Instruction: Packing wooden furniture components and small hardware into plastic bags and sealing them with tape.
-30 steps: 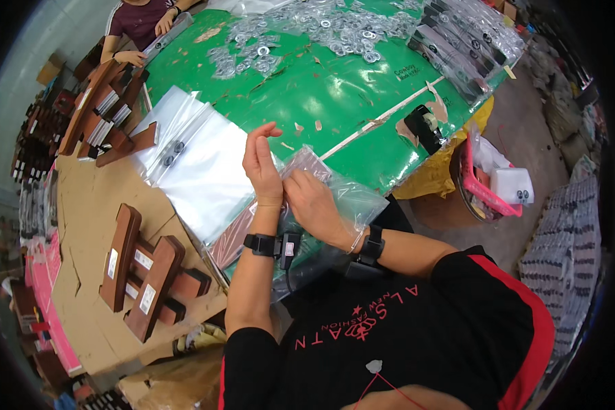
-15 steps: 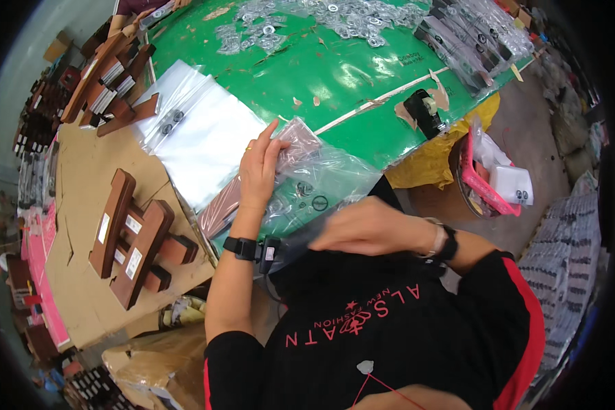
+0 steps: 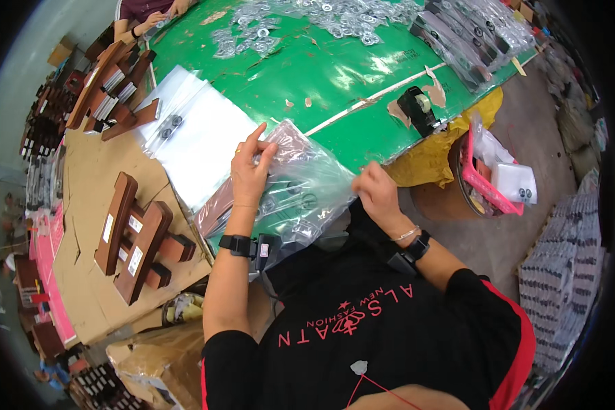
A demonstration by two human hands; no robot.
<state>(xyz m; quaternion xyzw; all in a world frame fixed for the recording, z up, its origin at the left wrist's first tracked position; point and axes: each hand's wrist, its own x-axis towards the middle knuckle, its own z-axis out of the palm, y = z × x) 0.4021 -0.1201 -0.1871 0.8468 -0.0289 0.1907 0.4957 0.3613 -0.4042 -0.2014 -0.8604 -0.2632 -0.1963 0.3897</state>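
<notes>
We are holding a clear plastic bag with both hands, a little below the middle of the frame, over the near edge of the green table. Our left hand is closed on the upper left part of the bag, with the thumb and the fingers pinching the film and one finger standing straight up. Our right hand is gripping the right edge of the bag, the fingers curled together on the plastic. Inside the bag some small dark ring-shaped parts are showing through the film, but we cannot count them, because the plastic is wrinkled and shining. To do this step well, we judge that both hands should be keeping the film stretched and level, so that the parts are not sliding to one corner, and the pinch should be staying near the edge. Left of the bag, one stack of flat clear bags is lying on the table, with two small dark rings on it. In the left part of the frame we are counting two long brown wooden pieces on the cardboard. At the right, one tape dispenser is standing near the table edge, and one pink basket is below it. At the top left, the hands of another person are working.
</notes>
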